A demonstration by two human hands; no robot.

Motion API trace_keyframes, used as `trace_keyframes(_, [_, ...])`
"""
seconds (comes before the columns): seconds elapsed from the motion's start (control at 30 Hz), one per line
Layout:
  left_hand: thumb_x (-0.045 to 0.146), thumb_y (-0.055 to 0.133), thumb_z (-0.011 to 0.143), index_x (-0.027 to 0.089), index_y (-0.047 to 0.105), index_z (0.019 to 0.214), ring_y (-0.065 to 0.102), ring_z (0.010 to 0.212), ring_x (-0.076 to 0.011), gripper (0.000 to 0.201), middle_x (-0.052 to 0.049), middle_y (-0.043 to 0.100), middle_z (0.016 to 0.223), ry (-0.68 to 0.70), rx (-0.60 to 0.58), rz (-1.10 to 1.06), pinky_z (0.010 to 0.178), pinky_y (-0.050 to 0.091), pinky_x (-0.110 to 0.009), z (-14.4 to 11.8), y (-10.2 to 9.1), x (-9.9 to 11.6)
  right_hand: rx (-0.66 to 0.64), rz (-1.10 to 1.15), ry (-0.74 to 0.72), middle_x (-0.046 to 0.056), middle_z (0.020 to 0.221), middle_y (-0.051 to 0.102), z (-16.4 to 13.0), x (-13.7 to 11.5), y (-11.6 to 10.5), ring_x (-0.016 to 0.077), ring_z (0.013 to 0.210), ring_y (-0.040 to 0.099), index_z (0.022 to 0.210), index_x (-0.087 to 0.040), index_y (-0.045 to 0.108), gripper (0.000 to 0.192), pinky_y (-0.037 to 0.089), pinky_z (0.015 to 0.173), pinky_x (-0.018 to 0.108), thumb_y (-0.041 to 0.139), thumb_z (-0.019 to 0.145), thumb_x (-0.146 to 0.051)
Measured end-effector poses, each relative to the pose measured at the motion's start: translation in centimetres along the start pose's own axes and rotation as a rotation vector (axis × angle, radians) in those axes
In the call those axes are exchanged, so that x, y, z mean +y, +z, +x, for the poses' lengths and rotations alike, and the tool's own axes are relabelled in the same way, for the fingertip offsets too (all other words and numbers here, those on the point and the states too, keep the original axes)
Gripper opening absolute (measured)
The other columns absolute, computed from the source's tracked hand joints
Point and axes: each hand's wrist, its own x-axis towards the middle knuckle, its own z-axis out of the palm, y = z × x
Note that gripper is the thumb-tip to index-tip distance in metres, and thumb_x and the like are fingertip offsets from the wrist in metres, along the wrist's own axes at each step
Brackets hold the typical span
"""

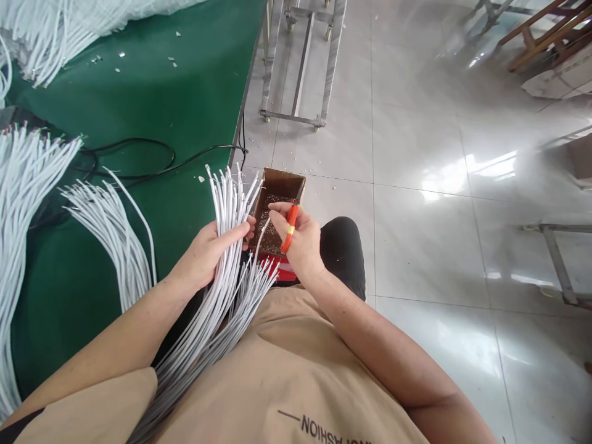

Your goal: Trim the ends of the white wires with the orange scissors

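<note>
White cables [226, 246] fill the closed left hand [210, 250], ends fanned up over the lap. Right hand [300, 240] grips an orange cutter [290, 229] above the box [282, 185] of trimmings. Many cable bundles [106, 228] lie on the green table [185, 92]; how many are trimmed I cannot tell.

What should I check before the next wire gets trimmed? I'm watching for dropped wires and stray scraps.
1. Left hand grips the white wire bundle: ok.
2. Right hand holds the orange-handled tool: ok.
3. One wire separated from the bundle and pinched by the right fingers: ok.
4. Cardboard box sits under the hands to catch scraps: ok.
5. Tool's blades placed on the wire: cannot tell, they are hidden.
6. Green table free of scraps: not ok, small bits lie on it.
</note>
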Motion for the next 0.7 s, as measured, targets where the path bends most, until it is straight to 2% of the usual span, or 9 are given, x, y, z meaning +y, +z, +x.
trace_keyframes(0.13, [0.039,0.075,0.067,0.015,0.069,0.095,0.058,0.068,-0.0135,0.038,-0.001,0.064,0.073,-0.023,0.026,-0.022,0.066,0.047,-0.024,0.1,0.0,-0.1,0.047,-0.133,-0.194,0.001,0.084,0.062,0.1,-0.9,-0.1,0.0107,0.072,0.054,0.092,-0.020,0.067,0.022,0.045,0.071,0.024,0.056,0.083,-0.035])
trace_keyframes(0.23, [0.038,0.078,0.063,0.015,0.068,0.090,0.058,0.066,-0.0139,0.037,0.000,0.064,0.069,-0.006,0.030,0.031,0.067,0.047,-0.026,0.2,0.0,-0.2,0.021,-0.225,-0.237,0.001,0.085,0.063,0.4,-1.4,0.0,0.0118,0.075,0.056,0.087,-0.019,0.067,0.021,0.045,0.074,0.025,0.055,0.083,-0.035])
trace_keyframes(0.4, [0.038,0.080,0.061,0.016,0.063,0.078,0.057,0.065,-0.0128,0.032,0.002,0.063,0.068,0.030,0.039,0.070,0.065,0.045,-0.025,0.2,0.1,-0.3,-0.148,-0.185,-0.045,0.000,0.073,0.063,0.6,-1.0,0.5,0.0116,0.066,0.055,0.075,-0.018,0.064,0.022,0.044,0.064,0.025,0.060,0.077,-0.040])
trace_keyframes(0.53, [0.034,0.083,0.057,0.016,0.064,0.082,0.058,0.067,-0.0121,0.036,0.002,0.063,0.071,0.020,0.037,0.028,0.068,0.046,-0.025,0.2,0.1,-0.1,-0.224,-0.103,0.110,-0.003,0.058,0.054,0.3,-0.9,0.9,0.0097,0.055,0.047,0.068,-0.017,0.063,0.027,0.039,0.056,0.024,0.065,0.071,-0.043])
trace_keyframes(0.63, [0.031,0.084,0.055,0.016,0.065,0.088,0.062,0.071,-0.0149,0.041,0.000,0.067,0.079,-0.003,0.039,0.010,0.072,0.048,-0.029,0.2,0.0,-0.1,-0.249,-0.047,0.152,-0.003,0.057,0.051,0.1,-1.4,0.5,0.0087,0.054,0.044,0.067,-0.016,0.060,0.032,0.037,0.055,0.024,0.061,0.074,-0.047])
trace_keyframes(0.7, [0.029,0.084,0.056,0.016,0.064,0.089,0.064,0.072,-0.0158,0.041,-0.002,0.069,0.087,-0.010,0.035,-0.016,0.071,0.048,-0.029,0.2,-0.1,-0.2,-0.229,-0.123,0.111,-0.002,0.061,0.053,0.3,-1.5,-0.2,0.0092,0.056,0.045,0.071,-0.016,0.061,0.033,0.037,0.057,0.024,0.056,0.079,-0.048])
